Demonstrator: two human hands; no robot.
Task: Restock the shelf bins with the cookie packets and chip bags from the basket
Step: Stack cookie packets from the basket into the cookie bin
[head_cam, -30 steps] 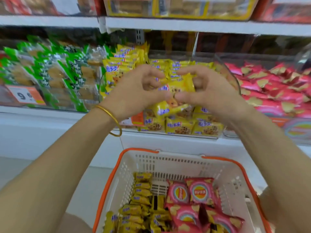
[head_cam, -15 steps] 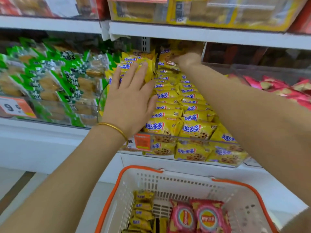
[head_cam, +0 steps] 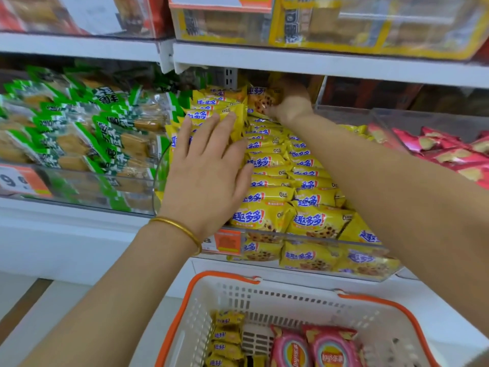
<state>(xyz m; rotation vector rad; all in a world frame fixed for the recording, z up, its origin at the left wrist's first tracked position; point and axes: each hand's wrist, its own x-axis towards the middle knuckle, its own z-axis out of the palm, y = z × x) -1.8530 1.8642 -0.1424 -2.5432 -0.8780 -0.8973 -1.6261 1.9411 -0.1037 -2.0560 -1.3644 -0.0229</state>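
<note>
Lining white shelving [head_cam: 291, 62], bins; left hand [head_cam: 209, 176] spread flat, right hand [head_cam: 288, 102] pinching cookie packet [head_cam: 260, 99].

The right hand's fingers [head_cam: 284, 87] were lost in shadow under the shelf [head_cam: 317, 66]; the basket [head_cam: 291, 292] was cut off below; the price tag [head_cam: 227, 241] was blurred.

White shelving [head_cam: 317, 65] in two tiers, evenly lit; white base panel [head_cam: 66, 247] below; pale floor [head_cam: 39, 327] at lower left.

Left hand [head_cam: 209, 176] flat (fingers spread), right hand [head_cam: 288, 102] pinching.
</note>
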